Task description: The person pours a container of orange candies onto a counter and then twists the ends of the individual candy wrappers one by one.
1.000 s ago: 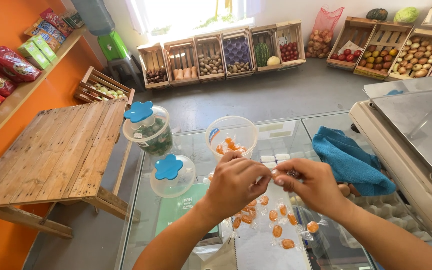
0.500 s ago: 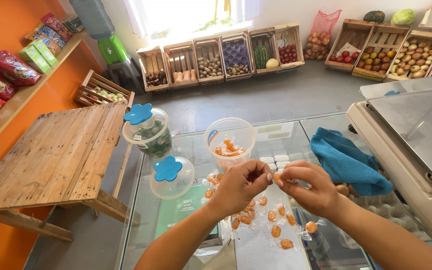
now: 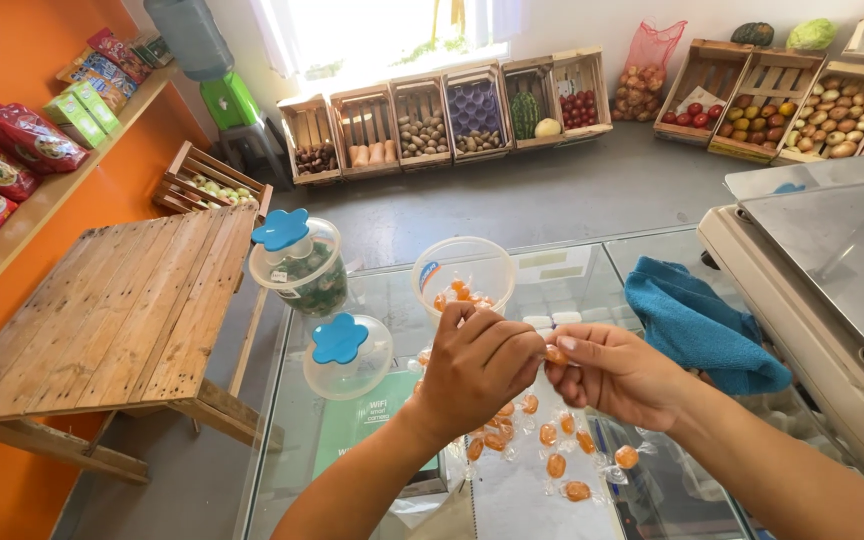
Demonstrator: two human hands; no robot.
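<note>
The two hands have come a little closer together since the picture before, and they still pinch one candy between them.

On the far left stands a wooden table (image 3: 112,320). Next to it, on the glass counter (image 3: 592,270), is a clear jar (image 3: 302,270) with a blue flower-shaped lid, full of dark green sweets. Just in front of it lies a second lid (image 3: 344,352), clear with a blue flower top.

The left hand (image 3: 472,365) is curled, and its fingertips grip one end of a small orange wrapped candy (image 3: 554,354). The candy is up in the air, above the counter, just in front of an open clear tub (image 3: 464,275) with a few orange candies inside. The right hand (image 3: 617,372) pinches the other end of the candy with thumb and finger.

Under the hands, more orange wrapped candies (image 3: 542,450) lie spread on the glass.

To the right lies a crumpled blue cloth (image 3: 697,325), and beside it is a grey weighing scale (image 3: 822,270).
</note>
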